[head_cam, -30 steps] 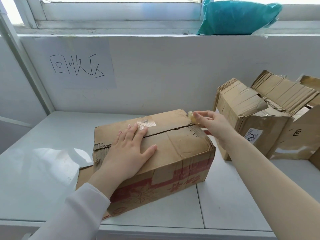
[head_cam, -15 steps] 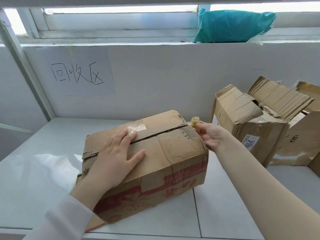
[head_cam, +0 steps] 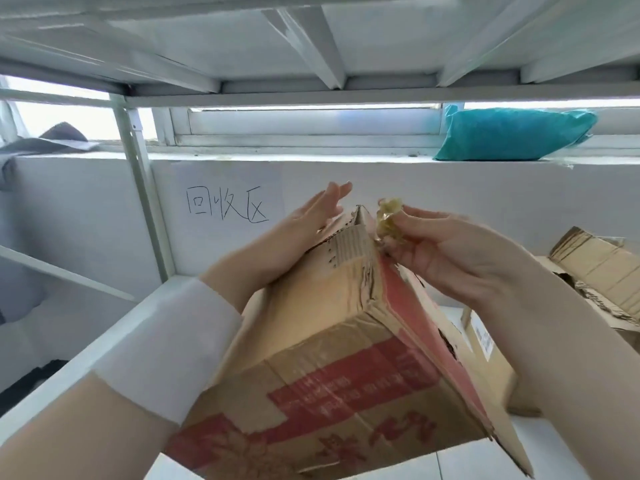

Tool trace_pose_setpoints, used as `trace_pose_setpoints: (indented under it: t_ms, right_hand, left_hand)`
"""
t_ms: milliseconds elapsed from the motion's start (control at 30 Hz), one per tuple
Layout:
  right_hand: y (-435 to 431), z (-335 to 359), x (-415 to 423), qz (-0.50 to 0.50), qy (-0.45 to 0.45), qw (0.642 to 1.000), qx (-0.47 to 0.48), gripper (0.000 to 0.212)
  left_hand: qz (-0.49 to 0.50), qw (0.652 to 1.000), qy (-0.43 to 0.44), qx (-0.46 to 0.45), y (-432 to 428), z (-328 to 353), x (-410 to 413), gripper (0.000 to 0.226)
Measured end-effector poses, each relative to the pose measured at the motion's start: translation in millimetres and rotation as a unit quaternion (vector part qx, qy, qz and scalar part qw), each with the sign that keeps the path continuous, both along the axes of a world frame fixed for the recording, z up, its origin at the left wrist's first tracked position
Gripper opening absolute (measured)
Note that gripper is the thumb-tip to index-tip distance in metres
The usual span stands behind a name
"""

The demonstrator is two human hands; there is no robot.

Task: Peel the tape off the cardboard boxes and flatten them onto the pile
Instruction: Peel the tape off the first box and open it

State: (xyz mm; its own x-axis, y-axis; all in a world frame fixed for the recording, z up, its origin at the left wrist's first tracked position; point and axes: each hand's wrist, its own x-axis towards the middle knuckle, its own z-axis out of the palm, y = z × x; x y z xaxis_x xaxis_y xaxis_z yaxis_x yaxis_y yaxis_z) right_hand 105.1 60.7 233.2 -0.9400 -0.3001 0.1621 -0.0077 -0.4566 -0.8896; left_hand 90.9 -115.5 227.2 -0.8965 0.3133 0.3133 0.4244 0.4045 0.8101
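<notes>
Head view: cardboard box (head_cam: 329, 341) tilted up over the shelf's (head_cam: 121, 341) front edge, left hand (head_cam: 304, 223) pressing flat-fingered on its far side as a brace, right hand (head_cam: 446, 251) pinching the crumpled tape (head_cam: 389, 216) at its top corner, seemingly to rip it free.

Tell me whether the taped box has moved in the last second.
Yes. The box has tipped up off the shelf: its far corner now reaches level with the handwritten sign, having lain flat below it.
</notes>
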Motion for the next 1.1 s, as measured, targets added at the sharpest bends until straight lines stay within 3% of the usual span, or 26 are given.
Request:
trace_pose_setpoints:
  t_ms: [133,367,467,567,633,800,967,1033,1100]
  right_hand:
    - [-17,6,7,-0.021,0.023,1.0,0.001,0.008]
    - [-41,-40,12,-0.175,-0.041,0.982,-0.062,0.014]
    - [-44,-48,14,-0.257,-0.026,0.959,-0.118,0.018]
    - [-24,-47,11,-0.361,0.028,0.915,-0.181,0.021]
    - [-6,-55,12,-0.367,0.033,0.913,-0.177,0.019]
    - [38,-100,32,-0.36,0.003,0.926,-0.116,0.017]
    - [81,-180,50,-0.431,-0.061,0.9,-0.038,0.01]
    - [91,-218,58,-0.446,-0.1,0.884,0.103,0.005]
    - [93,-254,69,-0.416,-0.111,0.839,0.333,0.01]
  left_hand:
    - [-0.024,0.999,-0.014,0.021,0,0,-5,0.031]
    - [0.052,0.996,0.054,0.043,-21,-49,-8,0.035]
    - [0.065,0.995,0.056,0.055,-25,-59,-6,0.036]
    - [0.072,0.993,0.073,0.057,-30,-62,-5,0.035]
    - [0.081,0.991,0.085,0.063,-35,-63,-4,0.033]
    - [0.084,0.987,0.108,0.08,-35,-61,-6,0.016]
    - [0.091,0.987,0.116,0.07,-29,-62,-10,0.013]
    - [0.093,0.986,0.112,0.079,-28,-63,-10,0.011]
    - [0.095,0.986,0.111,0.078,-27,-64,-9,0.012]
